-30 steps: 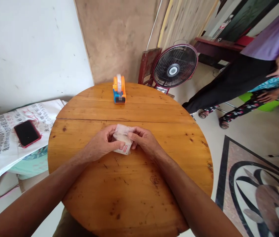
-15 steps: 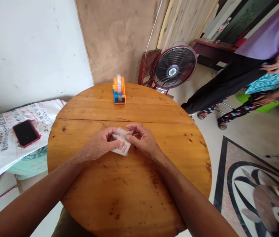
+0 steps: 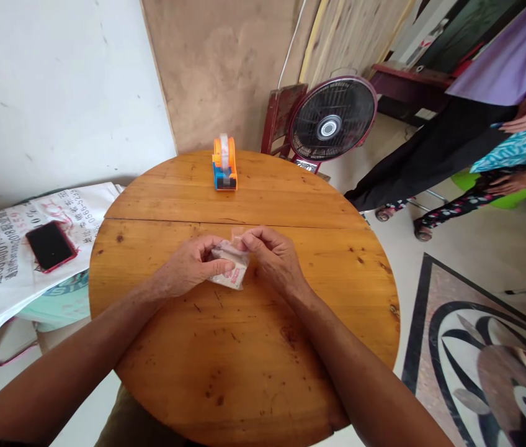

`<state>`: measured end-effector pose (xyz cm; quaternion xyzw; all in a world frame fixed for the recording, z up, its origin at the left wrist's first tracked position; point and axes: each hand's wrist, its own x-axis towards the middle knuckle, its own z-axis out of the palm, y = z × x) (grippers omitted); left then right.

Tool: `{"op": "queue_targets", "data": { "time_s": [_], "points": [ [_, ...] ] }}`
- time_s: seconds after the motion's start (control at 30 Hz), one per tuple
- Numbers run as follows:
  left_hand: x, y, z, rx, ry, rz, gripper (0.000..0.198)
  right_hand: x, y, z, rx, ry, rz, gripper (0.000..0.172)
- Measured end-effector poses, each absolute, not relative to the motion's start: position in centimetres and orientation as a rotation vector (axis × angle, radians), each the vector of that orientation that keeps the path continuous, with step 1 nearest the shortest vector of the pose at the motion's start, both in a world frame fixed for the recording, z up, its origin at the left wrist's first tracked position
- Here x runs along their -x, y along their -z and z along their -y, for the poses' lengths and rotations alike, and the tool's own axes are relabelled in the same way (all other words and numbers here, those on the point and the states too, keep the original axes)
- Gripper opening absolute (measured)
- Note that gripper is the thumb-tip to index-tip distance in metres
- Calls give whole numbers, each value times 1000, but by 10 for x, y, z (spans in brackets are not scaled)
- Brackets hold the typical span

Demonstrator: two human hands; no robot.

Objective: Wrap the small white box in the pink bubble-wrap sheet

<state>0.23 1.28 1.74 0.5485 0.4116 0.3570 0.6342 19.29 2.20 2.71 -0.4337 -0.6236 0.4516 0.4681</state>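
Observation:
A small clear plastic packet (image 3: 231,273) with pale contents and red print is between my hands, over the middle of the round wooden table (image 3: 226,354). My left hand (image 3: 196,264) grips its left side, thumb across the front. The thumb and fingertips of my right hand (image 3: 275,254) pinch the packet's loose clear upper edge. What the packet holds I cannot make out. Farther back on the table stands an orange and blue tape dispenser (image 3: 224,162) with a roll of clear tape, apart from both hands.
To the left, a phone (image 3: 51,246) in a red case lies on white printed sacks (image 3: 2,264). A fan (image 3: 332,121) and a wooden chair (image 3: 281,118) stand behind the table. On the right are two people, one in black trousers (image 3: 425,139), and a patterned floor mat (image 3: 430,298).
My right hand has shifted up from the packet's face to its top edge, drawing the clear plastic upward. My left hand keeps its hold. The view has tilted slightly.

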Motion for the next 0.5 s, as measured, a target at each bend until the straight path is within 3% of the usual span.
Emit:
{"op": "queue_targets", "data": {
  "time_s": [0.1,0.3,0.5],
  "points": [
    [-2,-18,-12,-1245,-805,-940,35,-200,-31,-22,1059,-1107,1504,17],
    [0,-15,-14,-1253,-796,-970,35,-214,-36,-24,1044,-1227,1762,41],
    [0,-14,-13,-1267,-788,-940,34,-212,-37,-23,997,-1191,1876,34]
  ]
}}
